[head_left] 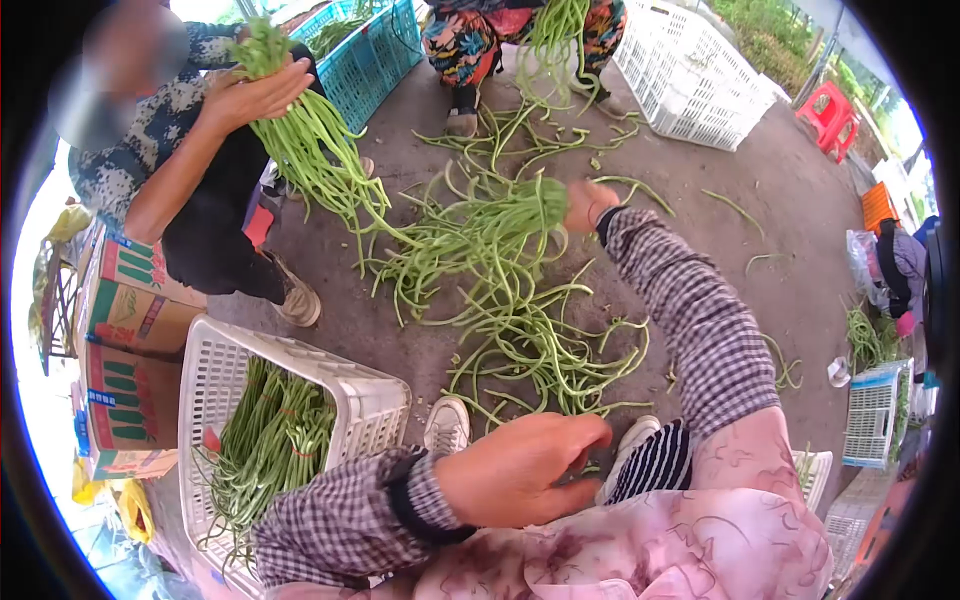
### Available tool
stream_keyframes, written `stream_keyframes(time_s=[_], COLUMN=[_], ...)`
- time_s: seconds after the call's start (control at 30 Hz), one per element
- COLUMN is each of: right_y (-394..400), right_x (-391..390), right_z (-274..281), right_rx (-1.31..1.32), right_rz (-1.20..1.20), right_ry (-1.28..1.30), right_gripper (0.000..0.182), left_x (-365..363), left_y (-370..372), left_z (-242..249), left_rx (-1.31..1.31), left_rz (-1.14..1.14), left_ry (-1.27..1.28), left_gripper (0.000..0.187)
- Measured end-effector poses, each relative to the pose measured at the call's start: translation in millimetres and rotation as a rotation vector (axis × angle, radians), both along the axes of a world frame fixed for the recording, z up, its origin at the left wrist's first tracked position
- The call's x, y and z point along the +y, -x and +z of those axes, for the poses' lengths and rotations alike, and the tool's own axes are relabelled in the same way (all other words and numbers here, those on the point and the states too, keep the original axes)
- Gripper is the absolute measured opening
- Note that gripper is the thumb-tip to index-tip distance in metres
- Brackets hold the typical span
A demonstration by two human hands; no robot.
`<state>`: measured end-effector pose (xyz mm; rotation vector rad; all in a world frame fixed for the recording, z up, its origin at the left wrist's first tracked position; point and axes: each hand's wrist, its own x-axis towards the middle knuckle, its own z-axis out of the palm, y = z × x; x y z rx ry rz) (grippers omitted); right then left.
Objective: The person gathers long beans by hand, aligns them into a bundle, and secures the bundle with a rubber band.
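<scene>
Long green beans (545, 345) lie in a loose, tangled pile on the ground in front of me. At the pile's far right side, my right hand (588, 205) is closed around a bunch of long beans (520, 210), whose ends trail left over the heap. My left hand (525, 470) hovers near my lap, above my shoes. Its fingers are loosely curled, with a gap between thumb and forefinger, and nothing shows in it.
At my left stands a white crate (375, 400) with bundled beans, beside stacked cartons (130, 400). A person (165, 150) on the left holds a bean bunch; another person (470, 50) sits opposite. A blue crate (375, 60), white crate (690, 75) and red stool (830, 118) stand farther off.
</scene>
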<state>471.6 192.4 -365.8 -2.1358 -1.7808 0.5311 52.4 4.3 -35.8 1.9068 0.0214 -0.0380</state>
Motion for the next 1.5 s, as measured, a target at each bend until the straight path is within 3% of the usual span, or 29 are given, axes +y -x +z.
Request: stream_keyframes(time_s=[0.07,0.1,0.23,0.3,0.33,0.4,0.43,0.57,0.63,0.73,0.8,0.87,0.97,1.03,1.07,1.13,1.27,1.33,1.37,1.4,1.43,1.47,1.5], right_y=[99,113,127,129,133,135,142,153,163,172,183,199,208,224,233,251,289,307,315,316,311,302,288], right_x=[-65,-80,-120,-147,-157,-171,-175,-190,-198,-200,-204,-208,-212,-220,-225,-232,-236,-239,-241,-241,-241,-244,-251], right_z=[226,277,363,382,395,430,447,480,495,508,515,516,515,514,514,509,505,504,504,504,503,506,510], right_rx=[-0.447,-0.47,-0.559,-0.637,-0.647,-0.828,-0.839,-0.943,-1.025,-1.143,-1.23,-1.225,-1.137,-1.147,-1.16,-1.167,-1.203,-1.197,-1.201,-1.206,-1.192,-1.198,-1.078], right_rz=[-0.118,-0.111,-0.189,-0.14,-0.15,-0.063,-0.078,-0.083,0.061,0.077,0.245,0.207,0.235,0.257,0.286,0.323,0.496,0.539,0.57,0.601,0.66,0.66,0.654], right_ry=[0.007,-0.049,-0.215,-0.532,-0.528,-0.174,-0.173,-0.346,-0.271,-0.128,-0.006,0.024,0.169,0.242,0.321,0.335,0.437,0.455,0.455,0.455,0.353,0.345,0.0], right_gripper=[0.034,0.037,0.041,0.036,0.036,0.037,0.039,0.038,0.029,0.032,0.032,0.036,0.031,0.029,0.026,0.026,0.027,0.027,0.027,0.027,0.039,0.039,0.048], left_x=[-20,-29,-55,-68,-76,-87,-91,-95,-88,-76,-69,-63,-44,-24,-14,-3,-7,-7,-6,-9,-11,-13,-14], left_y=[1,2,1,1,1,-3,-6,-16,-18,-20,-20,-22,-24,-22,-21,-19,-35,-41,-42,-39,-36,-33,-31], left_z=[5,-2,-12,-28,-31,-33,-39,-45,-40,-39,-34,-21,-12,-7,-3,3,1,0,-10,-9,-6,-4,-4], left_rx=[-0.001,0.002,0.044,-0.056,-0.138,-0.129,-0.15,-0.16,-0.146,-0.167,-0.171,-0.09,-0.45,-0.784,-0.788,-0.938,-0.924,-0.769,-0.677,-0.679,-0.603,-0.525,-0.51], left_rz=[0.033,0.013,-0.04,-0.013,0.006,-0.02,-0.035,-0.096,-0.13,-0.04,-0.004,0.199,0.662,0.967,0.961,1.158,1.14,0.768,0.515,0.515,0.5,0.482,0.54], left_ry=[0.003,-0.15,-0.531,-0.626,-0.718,-0.788,-0.816,-0.858,-0.864,-0.869,-0.858,-0.823,-0.778,-0.684,-0.689,-0.546,-0.55,-0.386,0.132,0.127,0.344,0.557,0.611], left_gripper=[0.031,0.03,0.02,0.015,0.011,0.008,0.007,0.008,0.009,0.011,0.012,0.012,0.017,0.032,0.032,0.049,0.063,0.068,0.055,0.055,0.046,0.039,0.03])
